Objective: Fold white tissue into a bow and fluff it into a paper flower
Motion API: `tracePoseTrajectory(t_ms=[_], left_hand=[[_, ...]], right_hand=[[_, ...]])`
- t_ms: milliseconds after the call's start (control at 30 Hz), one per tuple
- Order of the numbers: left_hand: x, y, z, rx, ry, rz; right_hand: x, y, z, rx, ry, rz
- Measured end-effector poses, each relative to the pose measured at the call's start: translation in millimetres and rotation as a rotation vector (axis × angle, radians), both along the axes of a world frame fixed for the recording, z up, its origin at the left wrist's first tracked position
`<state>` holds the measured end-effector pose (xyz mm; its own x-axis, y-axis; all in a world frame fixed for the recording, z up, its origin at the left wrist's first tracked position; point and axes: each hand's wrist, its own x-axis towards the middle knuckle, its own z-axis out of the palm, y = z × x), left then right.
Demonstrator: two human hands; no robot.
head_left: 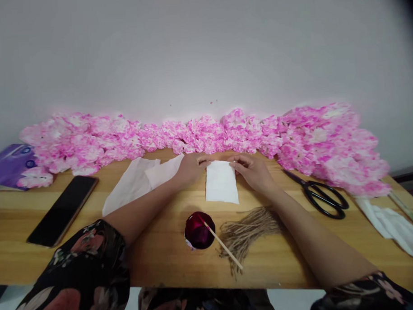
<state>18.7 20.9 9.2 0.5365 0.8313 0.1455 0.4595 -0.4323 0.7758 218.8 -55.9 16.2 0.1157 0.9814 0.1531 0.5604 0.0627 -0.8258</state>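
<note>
A white rectangle of tissue paper [222, 184] lies on the wooden table in front of me. My left hand [192, 168] pinches its far left corner. At the far right corner, my right hand [252, 171] grips the same edge between thumb and fingers. Nearer to me stands a small cup of dark magenta dye [197, 236], with a thin wooden stick [226, 250] leaning out over its rim. Beside the cup is a bundle of brown twine pieces [251, 230], partly under my right forearm. More thin white tissue sheets [133, 184] lie by my left arm.
Pink-and-white paper flowers [206, 134] line the table's back edge along the wall. Black scissors [321, 196] and a crumpled white tissue [395, 223] lie on the right. On the left are a black phone [62, 212] and a purple package [12, 164].
</note>
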Motion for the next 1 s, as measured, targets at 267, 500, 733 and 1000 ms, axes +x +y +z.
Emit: tracePoseTrajectory(t_ms=[267, 500, 733, 1000], left_hand=[[1.3, 1.9, -0.5, 0.151, 0.098, -0.093], [-0.7, 4.8, -4.1, 0.311, 0.086, -0.136], [-0.3, 1.2, 0.0, 0.415, 0.245, -0.150], [-2.5, 5.1, 0.9, 0.486, 0.358, -0.227]], right_hand=[[3.8, 4.5, -8.6, 0.083, -0.126, 0.044], [4.6, 6.6, -9.4, 0.177, -0.298, 0.091], [3.8, 6.7, -12.6, 0.207, -0.526, 0.141], [3.6, 2.7, -9.8, 0.206, -0.617, 0.143]])
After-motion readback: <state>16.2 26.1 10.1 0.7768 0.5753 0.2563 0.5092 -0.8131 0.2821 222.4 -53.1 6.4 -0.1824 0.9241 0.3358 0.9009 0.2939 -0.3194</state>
